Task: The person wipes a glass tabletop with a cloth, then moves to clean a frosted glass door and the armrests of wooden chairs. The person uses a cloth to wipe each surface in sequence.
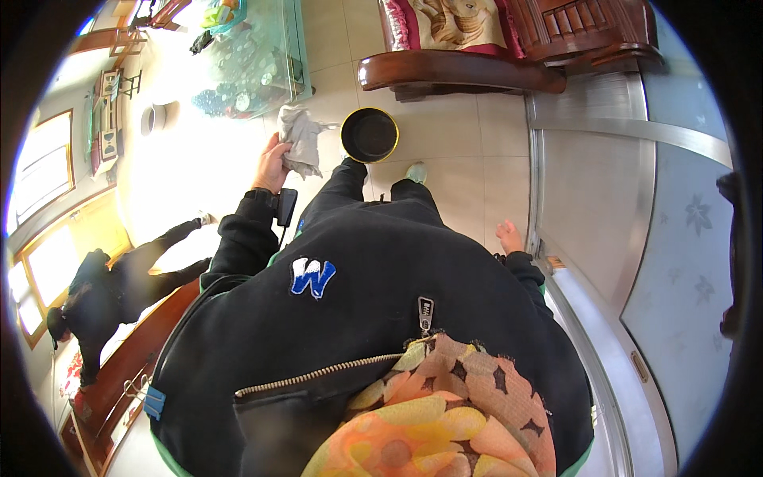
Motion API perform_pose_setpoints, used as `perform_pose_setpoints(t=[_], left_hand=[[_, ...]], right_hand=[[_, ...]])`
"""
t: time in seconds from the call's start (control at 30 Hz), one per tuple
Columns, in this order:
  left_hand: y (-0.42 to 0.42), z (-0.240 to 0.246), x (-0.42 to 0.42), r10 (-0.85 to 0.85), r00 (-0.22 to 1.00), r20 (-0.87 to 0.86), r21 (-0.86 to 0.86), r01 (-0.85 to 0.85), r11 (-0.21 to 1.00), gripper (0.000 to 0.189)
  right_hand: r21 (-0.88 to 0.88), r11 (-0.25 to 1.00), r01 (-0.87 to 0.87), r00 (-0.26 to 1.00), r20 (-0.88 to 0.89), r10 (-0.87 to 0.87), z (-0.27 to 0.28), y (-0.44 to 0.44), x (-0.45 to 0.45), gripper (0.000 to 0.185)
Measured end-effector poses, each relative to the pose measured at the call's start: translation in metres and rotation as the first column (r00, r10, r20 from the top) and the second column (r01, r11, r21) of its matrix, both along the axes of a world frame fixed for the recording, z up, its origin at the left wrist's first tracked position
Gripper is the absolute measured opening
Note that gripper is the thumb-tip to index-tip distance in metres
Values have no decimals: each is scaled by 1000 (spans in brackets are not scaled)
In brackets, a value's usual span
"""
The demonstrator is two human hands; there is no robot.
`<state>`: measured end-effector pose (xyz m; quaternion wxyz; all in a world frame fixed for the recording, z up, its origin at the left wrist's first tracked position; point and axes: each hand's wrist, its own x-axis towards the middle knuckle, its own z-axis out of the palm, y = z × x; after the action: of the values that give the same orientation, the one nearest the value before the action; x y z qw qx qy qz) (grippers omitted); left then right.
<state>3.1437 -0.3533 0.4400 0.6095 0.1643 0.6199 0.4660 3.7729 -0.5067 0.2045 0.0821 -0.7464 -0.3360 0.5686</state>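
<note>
In my left hand (274, 164) is a crumpled light-grey cloth (301, 140), held out in front of me and hanging partly loose. A round dark container with a yellow rim (370, 135) is just to the right of the cloth, in front of my feet; only its dark inside shows. My right hand (509, 237) hangs at my side, away from the container, with nothing in it and its fingers loosely spread. The edge of the sliding door's metal frame is the nearest thing to it.
A glass-topped table (256, 77) stands ahead on the left. Ahead to the right is a carved wooden seat (459, 70) with a patterned cushion (456, 24). Sliding door panels (590, 220) in metal frames line my right. Another person (113, 286) bends over on the left.
</note>
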Motion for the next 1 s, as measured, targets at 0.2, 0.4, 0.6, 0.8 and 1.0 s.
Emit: perform_pose_setpoints(t=[0.2, 0.4, 0.6, 0.8, 1.0], left_hand=[[20, 1, 28, -60, 981, 185, 29, 55, 998, 43], [12, 0, 33, -66, 973, 220, 7, 66, 998, 47], [-5, 1, 14, -48, 986, 159, -26, 52, 998, 47], [-17, 5, -13, -24, 995, 98, -32, 27, 999, 48], [-12, -11, -34, -46, 994, 101, -32, 50, 998, 44]], right_hand=[[46, 997, -59, 998, 26, 58, 3, 1, -15, 63], [48, 987, -151, 988, 5, 151, -2, 36, -20, 61], [93, 975, -203, 979, 40, 200, 4, 83, -31, 57], [56, 988, -145, 989, -22, 147, 3, 106, -49, 56], [82, 994, -68, 998, 21, 66, 2, 98, -59, 55]])
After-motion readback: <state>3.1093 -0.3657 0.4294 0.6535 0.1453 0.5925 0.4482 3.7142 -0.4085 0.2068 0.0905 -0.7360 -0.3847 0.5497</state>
